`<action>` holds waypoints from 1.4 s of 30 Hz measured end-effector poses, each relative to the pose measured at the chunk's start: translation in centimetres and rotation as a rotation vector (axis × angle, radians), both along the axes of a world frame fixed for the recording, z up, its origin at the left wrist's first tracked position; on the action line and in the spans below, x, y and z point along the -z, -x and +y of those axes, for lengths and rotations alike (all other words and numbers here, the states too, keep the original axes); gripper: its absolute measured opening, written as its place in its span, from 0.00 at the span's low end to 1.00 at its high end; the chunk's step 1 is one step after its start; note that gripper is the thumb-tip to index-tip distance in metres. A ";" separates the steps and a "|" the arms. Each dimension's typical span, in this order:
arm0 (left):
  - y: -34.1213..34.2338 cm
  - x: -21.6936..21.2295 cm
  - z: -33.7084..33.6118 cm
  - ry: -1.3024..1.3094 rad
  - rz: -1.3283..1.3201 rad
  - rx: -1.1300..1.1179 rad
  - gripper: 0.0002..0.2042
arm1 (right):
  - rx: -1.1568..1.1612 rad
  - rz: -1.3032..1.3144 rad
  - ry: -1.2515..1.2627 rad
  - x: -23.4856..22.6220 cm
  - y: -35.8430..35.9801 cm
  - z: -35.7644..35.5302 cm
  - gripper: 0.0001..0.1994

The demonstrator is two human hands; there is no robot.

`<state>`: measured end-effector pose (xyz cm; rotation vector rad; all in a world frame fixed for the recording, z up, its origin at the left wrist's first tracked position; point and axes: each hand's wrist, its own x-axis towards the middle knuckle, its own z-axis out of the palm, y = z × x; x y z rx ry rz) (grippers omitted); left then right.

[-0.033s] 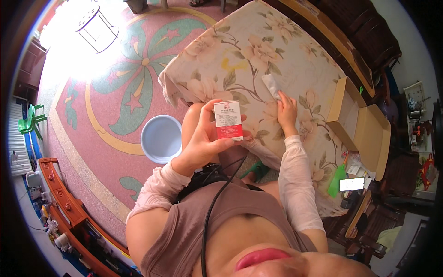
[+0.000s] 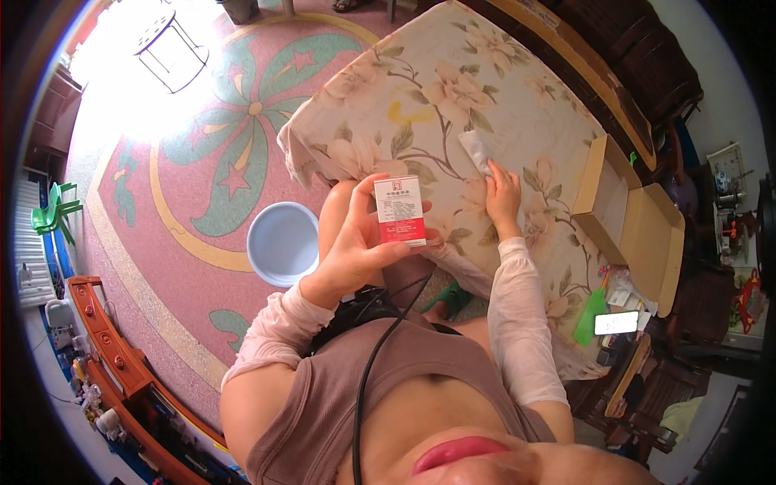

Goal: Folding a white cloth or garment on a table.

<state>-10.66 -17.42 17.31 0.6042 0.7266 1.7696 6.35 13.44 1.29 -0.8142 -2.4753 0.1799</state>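
Note:
My left hand point(image 2: 356, 242) is closed round a small white and red carton point(image 2: 400, 212). Its printed face is turned up, and the fingers and thumb grip its edges above my lap. On the floral tablecloth point(image 2: 436, 81), my right hand point(image 2: 504, 198) lies with its fingers stretched out. Those fingertips touch the near end of a narrow, crumpled white packet point(image 2: 474, 150), whose exact kind I cannot make out.
An opened cardboard box point(image 2: 602, 202) stands at the table's right side. Near it are a green plastic piece point(image 2: 592, 317) and a lit phone point(image 2: 616, 322). On the patterned floor to my left sits a pale blue basin point(image 2: 283, 244). A black cable point(image 2: 365, 380) runs down my front.

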 end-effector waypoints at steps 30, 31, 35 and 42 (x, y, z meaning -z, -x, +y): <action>1.9 0.2 -0.1 -0.017 0.010 -0.174 0.45 | -0.010 -0.011 0.021 -0.2 0.1 -0.1 0.18; 2.0 0.2 -0.1 -0.023 0.006 -0.184 0.45 | -0.008 -0.008 0.029 -0.3 0.2 -0.1 0.18; 2.2 0.3 -0.2 -0.037 0.006 -0.175 0.45 | -0.006 -0.012 0.029 -0.1 0.1 0.1 0.18; 2.3 0.3 -0.2 -0.023 0.006 -0.179 0.46 | -0.005 -0.023 0.005 0.1 -0.1 -0.1 0.18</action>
